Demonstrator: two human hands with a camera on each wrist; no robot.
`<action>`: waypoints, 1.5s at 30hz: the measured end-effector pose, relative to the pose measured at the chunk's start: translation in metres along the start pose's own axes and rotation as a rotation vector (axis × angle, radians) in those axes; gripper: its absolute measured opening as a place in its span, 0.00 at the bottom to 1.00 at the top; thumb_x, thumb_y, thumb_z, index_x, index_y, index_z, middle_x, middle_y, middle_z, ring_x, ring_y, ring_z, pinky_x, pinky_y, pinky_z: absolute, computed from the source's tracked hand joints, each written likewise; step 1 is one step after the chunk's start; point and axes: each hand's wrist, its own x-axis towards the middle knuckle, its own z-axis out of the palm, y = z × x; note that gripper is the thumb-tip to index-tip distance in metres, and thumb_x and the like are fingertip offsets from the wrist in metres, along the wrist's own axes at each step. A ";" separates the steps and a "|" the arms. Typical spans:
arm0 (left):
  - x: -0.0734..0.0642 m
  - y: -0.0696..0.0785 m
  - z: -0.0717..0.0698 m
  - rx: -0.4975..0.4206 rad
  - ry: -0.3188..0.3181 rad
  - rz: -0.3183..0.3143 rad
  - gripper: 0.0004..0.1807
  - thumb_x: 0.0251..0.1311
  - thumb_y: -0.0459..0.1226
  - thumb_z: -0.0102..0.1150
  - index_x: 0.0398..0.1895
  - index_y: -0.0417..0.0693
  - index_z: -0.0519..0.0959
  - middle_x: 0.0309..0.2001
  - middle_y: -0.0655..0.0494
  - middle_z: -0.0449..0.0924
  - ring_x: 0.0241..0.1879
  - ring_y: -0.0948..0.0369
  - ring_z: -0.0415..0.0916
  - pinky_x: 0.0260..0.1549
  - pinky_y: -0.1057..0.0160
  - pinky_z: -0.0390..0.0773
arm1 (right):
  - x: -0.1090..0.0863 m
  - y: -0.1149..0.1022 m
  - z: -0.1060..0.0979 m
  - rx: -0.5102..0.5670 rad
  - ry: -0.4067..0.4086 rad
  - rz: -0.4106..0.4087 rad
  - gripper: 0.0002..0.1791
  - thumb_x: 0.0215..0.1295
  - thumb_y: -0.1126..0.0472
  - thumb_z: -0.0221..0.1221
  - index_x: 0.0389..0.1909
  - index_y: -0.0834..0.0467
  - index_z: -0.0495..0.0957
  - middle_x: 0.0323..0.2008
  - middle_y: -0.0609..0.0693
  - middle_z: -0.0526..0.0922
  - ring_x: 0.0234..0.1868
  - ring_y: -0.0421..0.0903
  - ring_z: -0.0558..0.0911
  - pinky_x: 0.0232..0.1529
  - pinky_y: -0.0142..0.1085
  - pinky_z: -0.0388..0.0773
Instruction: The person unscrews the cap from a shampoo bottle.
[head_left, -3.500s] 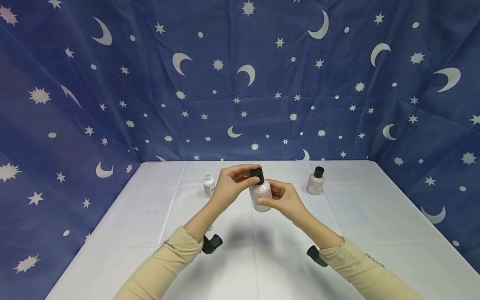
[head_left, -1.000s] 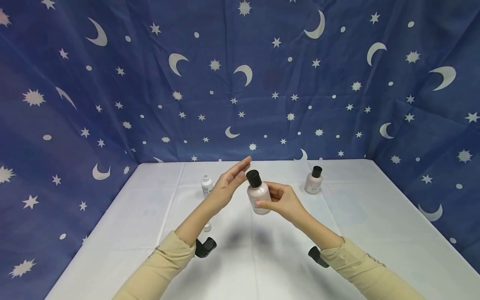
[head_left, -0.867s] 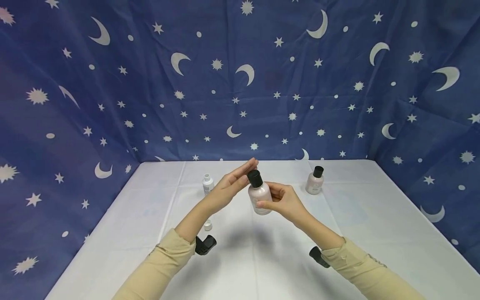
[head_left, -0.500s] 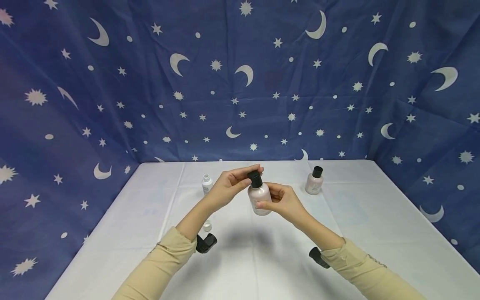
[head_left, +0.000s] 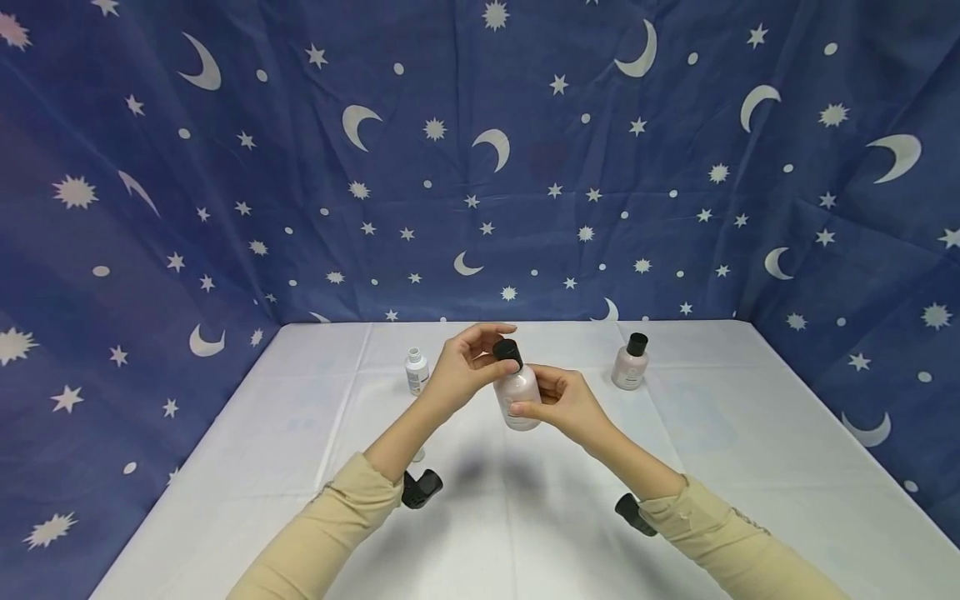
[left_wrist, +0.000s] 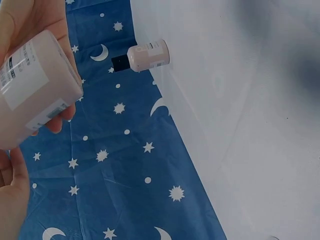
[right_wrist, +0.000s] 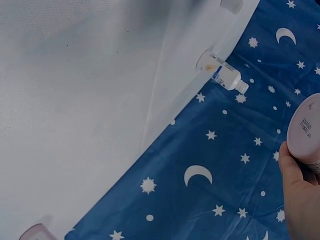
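Note:
My right hand (head_left: 570, 404) holds a pale pink bottle (head_left: 517, 400) by its body, raised over the table and slightly tilted. Around its black cap (head_left: 507, 351) my left hand (head_left: 459, 368) curls, thumb on the near side and fingers behind. The cap sits on the bottle's neck. In the left wrist view the pink bottle (left_wrist: 50, 85) shows its labelled side, while its printed base (right_wrist: 306, 131) faces the right wrist camera.
A second pink bottle (head_left: 630, 367) with a black cap stands at the back right. Behind my left forearm stands a white bottle (head_left: 417, 372) with an uncapped neck. A small white cap (head_left: 419, 455) lies partly hidden by that forearm on the white-covered table (head_left: 247, 467).
A second ago my left fingers were straight and off the black cap; they have come back round it. The right hand keeps holding the pink bottle almost in place.

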 end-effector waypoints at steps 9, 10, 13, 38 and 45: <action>-0.001 -0.002 -0.007 -0.011 -0.185 0.027 0.38 0.56 0.52 0.61 0.65 0.39 0.65 0.63 0.42 0.68 0.61 0.59 0.68 0.61 0.60 0.72 | 0.000 0.000 0.002 0.006 0.000 -0.004 0.33 0.53 0.63 0.68 0.60 0.69 0.70 0.54 0.67 0.77 0.53 0.57 0.80 0.53 0.43 0.80; -0.001 -0.002 -0.010 -0.019 -0.239 0.029 0.42 0.55 0.56 0.58 0.68 0.41 0.61 0.67 0.44 0.63 0.67 0.58 0.63 0.64 0.57 0.68 | 0.000 0.001 0.002 0.004 0.001 -0.005 0.33 0.53 0.63 0.68 0.60 0.69 0.70 0.54 0.67 0.77 0.53 0.57 0.80 0.53 0.43 0.80; -0.001 -0.003 -0.017 -0.036 -0.391 0.034 0.46 0.59 0.60 0.48 0.74 0.47 0.48 0.74 0.50 0.49 0.74 0.57 0.46 0.70 0.52 0.56 | 0.000 0.001 0.001 -0.004 0.001 -0.009 0.34 0.53 0.62 0.68 0.60 0.68 0.70 0.55 0.66 0.77 0.54 0.57 0.80 0.54 0.43 0.79; -0.002 0.004 -0.014 -0.055 -0.203 0.008 0.29 0.59 0.40 0.60 0.62 0.35 0.70 0.58 0.36 0.73 0.59 0.54 0.73 0.59 0.61 0.73 | 0.000 0.000 -0.002 -0.003 -0.003 -0.021 0.33 0.53 0.62 0.68 0.60 0.68 0.70 0.54 0.66 0.77 0.53 0.56 0.80 0.52 0.40 0.80; -0.001 0.009 -0.011 0.001 -0.084 -0.036 0.21 0.55 0.26 0.61 0.54 0.31 0.75 0.53 0.35 0.77 0.52 0.50 0.79 0.51 0.60 0.79 | 0.000 -0.001 -0.001 0.001 -0.003 -0.011 0.35 0.52 0.62 0.69 0.60 0.68 0.69 0.54 0.66 0.77 0.53 0.57 0.80 0.52 0.41 0.80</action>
